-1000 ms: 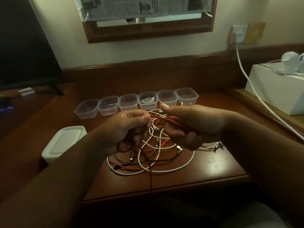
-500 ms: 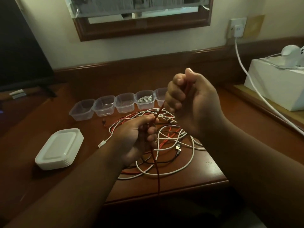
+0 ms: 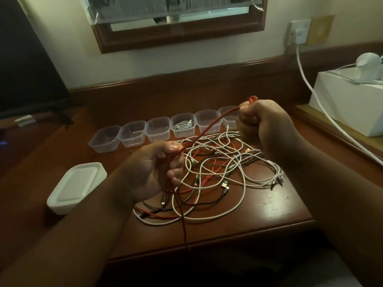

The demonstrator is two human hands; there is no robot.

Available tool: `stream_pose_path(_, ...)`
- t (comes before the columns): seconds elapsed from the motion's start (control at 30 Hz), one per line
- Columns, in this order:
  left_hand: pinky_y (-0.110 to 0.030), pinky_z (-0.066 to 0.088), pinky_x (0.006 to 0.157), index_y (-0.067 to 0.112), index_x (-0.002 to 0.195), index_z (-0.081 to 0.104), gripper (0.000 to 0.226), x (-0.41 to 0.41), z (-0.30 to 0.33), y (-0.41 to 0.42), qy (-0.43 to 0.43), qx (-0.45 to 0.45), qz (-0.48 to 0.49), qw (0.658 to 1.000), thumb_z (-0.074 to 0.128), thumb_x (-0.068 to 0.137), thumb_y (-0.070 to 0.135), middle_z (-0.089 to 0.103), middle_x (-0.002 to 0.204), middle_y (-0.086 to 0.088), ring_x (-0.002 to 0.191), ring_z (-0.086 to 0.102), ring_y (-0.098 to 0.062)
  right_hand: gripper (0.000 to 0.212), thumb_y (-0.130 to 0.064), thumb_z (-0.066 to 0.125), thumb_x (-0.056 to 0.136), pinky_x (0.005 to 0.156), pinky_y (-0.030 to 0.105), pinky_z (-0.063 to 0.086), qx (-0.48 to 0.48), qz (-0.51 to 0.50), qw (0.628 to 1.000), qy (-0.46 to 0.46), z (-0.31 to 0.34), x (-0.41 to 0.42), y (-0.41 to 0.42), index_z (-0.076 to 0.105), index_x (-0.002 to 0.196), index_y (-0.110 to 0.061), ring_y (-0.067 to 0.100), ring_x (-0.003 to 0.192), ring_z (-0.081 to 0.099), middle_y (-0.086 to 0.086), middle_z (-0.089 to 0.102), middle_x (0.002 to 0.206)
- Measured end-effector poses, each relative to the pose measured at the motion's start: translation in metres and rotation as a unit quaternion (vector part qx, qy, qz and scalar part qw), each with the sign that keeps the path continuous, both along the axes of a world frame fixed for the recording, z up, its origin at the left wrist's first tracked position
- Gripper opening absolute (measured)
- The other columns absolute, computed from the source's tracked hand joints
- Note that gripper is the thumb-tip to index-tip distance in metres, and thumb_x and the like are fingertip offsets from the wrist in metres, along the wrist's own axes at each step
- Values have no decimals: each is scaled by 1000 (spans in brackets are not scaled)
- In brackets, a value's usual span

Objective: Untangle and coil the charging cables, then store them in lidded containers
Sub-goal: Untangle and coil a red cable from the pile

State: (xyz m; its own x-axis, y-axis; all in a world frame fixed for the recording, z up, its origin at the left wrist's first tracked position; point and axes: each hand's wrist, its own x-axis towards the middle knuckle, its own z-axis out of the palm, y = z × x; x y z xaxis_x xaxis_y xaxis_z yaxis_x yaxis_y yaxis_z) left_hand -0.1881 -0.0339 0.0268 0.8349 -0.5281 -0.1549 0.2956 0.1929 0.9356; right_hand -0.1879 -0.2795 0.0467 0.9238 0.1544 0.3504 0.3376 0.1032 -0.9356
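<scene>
A red cable (image 3: pixel 209 127) stretches taut between both fists above the wooden desk (image 3: pixel 275 206). My left hand (image 3: pixel 153 170) grips its lower part, and the loose end hangs down past the desk's front edge. My right hand (image 3: pixel 263 123) is raised to the right, closed on the cable's upper part, with a small loop showing above the fist. Beneath them lies a tangle of white, red and black cables (image 3: pixel 219 175). Several clear containers (image 3: pixel 132 133) stand in a row behind; one (image 3: pixel 183 125) holds a coiled white cable.
A stack of white lids (image 3: pixel 76 187) sits at the left of the desk. A white box (image 3: pixel 348 104) stands on the right ledge, and a thick white cord (image 3: pixel 315 96) runs from the wall socket past it. A dark screen is at far left.
My right hand has moved out to the right and lower, drawing the red cable into a longer taut line. My left hand has stayed over the tangle, still gripping the cable.
</scene>
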Motion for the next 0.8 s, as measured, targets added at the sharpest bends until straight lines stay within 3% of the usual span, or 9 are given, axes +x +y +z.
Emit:
stream_pose_path(0.1, -26, 45, 49, 15, 72, 60, 5, 1, 2, 6, -30, 25, 13, 999, 56, 74, 18, 46, 66, -3, 53, 44, -13, 32, -22, 48, 91, 47, 23, 34, -204, -123, 966, -101, -9, 5, -11, 47, 59, -22, 6, 45, 39, -11, 42, 50)
stream_pose_path(0.23, -27, 48, 51, 11, 80, 61, 14, 3, 4, 11, -50, 46, 27, 997, 52, 70, 15, 46, 67, -5, 56, 46, -15, 35, -34, 53, 97, 49, 30, 41, -446, -283, 805, -271, -25, 11, -20, 58, 67, -16, 11, 47, 45, -6, 46, 54)
stream_pose_path(0.3, -25, 44, 50, 11, 82, 62, 19, 1, 4, 10, -67, 40, 39, 996, 49, 68, 11, 42, 66, -4, 57, 41, -14, 36, -37, 51, 95, 50, 26, 33, -497, -277, 765, -302, -28, 9, -17, 57, 67, -16, 5, 47, 37, -9, 40, 54)
stream_pose_path(0.37, -24, 39, 49, 11, 84, 60, 21, -2, 6, 6, -91, 27, 59, 994, 47, 68, 7, 38, 65, -3, 56, 35, -14, 36, -38, 48, 98, 51, 24, 27, -530, -241, 764, -279, -31, 5, -8, 47, 65, -24, 1, 50, 34, -13, 37, 55)
stream_pose_path(0.47, -24, 37, 49, 12, 89, 55, 24, -6, 9, -2, -124, -5, 93, 988, 46, 68, 5, 40, 67, -2, 56, 36, -14, 36, -46, 45, 99, 56, 26, 32, -577, -170, 771, -209, -39, -6, 12, 44, 68, -28, 5, 56, 42, -8, 45, 61)
stream_pose_path(0.6, -23, 40, 50, 14, 92, 55, 28, -10, 12, -11, -130, -84, 125, 980, 47, 68, 4, 45, 69, -1, 56, 42, -12, 46, -51, 38, 100, 54, 28, 35, -545, -112, 823, -114, -46, -14, 29, 53, 71, -19, 16, 56, 47, 0, 49, 61)
stream_pose_path(0.7, -23, 47, 53, 16, 96, 58, 29, -19, 9, -20, -130, -103, 128, 978, 58, 72, 1, 53, 71, -2, 58, 52, -11, 44, -41, 43, 103, 49, 25, 31, -462, -173, 865, -94, -50, -12, 28, 48, 65, -19, 13, 49, 39, -1, 42, 55)
stream_pose_path(0.8, -23, 52, 55, 15, 99, 61, 25, -24, 1, -26, -114, -75, 167, 976, 65, 79, 0, 63, 74, -3, 60, 59, -10, 43, -37, 49, 101, 46, 28, 35, -389, -283, 867, -131, -49, -5, 17, 48, 62, -18, 15, 45, 41, 0, 43, 52)
